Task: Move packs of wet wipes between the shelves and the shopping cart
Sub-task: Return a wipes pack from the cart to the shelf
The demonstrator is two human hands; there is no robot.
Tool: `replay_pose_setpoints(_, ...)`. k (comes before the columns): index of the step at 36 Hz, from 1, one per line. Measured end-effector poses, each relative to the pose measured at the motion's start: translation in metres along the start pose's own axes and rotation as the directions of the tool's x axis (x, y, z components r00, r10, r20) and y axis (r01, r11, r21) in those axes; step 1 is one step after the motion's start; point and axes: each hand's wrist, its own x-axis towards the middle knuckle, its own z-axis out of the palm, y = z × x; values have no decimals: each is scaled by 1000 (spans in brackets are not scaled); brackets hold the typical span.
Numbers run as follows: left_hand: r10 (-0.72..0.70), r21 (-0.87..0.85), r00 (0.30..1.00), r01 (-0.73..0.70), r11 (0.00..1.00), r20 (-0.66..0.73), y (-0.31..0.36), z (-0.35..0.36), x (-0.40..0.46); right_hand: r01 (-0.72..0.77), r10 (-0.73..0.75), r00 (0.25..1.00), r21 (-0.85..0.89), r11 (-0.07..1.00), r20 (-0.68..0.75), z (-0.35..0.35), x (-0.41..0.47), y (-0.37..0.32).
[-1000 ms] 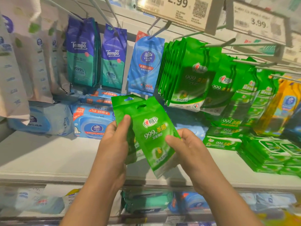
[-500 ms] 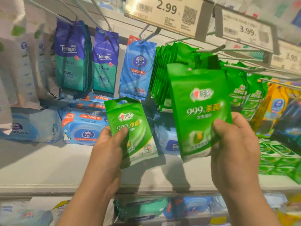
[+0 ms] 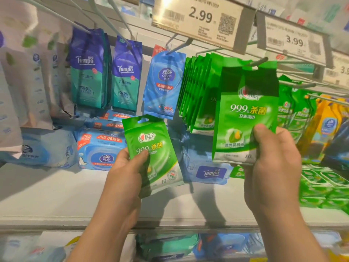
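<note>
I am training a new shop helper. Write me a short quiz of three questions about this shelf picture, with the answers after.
1. True or false: each hand holds a green pack.
2. Which price tag hangs nearest above the raised green pack? A) 2.99 B) 5.99
3. What brand name is on the two purple-topped hanging packs?

Key
1. True: the left hand grips the lower green pack, the right hand the raised one.
2. A, the 2.99 tag.
3. Tempo.
</note>
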Motion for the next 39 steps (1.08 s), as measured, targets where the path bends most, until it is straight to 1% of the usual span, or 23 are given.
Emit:
replay_pose_setpoints(10,0,-9,1000,0,1000,-1,2,-2,-2,-201,200,979,-185,962,-22,12,11,19)
replay_pose_setpoints(16,-1,-35,1000,1,999,-7,4,-1,-6,-298,303,953,-164,940,4,18,16,25)
replay_pose_setpoints(22,26,20,1000,-26,999,0,6,-2,-10,-331,334,942,-167,929,-8,15,12,31)
replay_pose_setpoints(26,50,52,998,-52,997,29,8,-2,-14,-386,392,920,-198,901,-6,8,5,41)
replay_pose_setpoints(30,74,67,994,-79,995,75,12,-2,-17,-423,460,886,-304,853,58,-1,-14,55)
replay_pose_setpoints(34,94,48,982,-103,994,166,13,0,-19,-441,555,811,-430,788,184,-3,-33,58)
replay_pose_setpoints(39,130,25,957,-142,990,258,10,3,-21,-369,561,749,-481,796,353,1,-43,53)
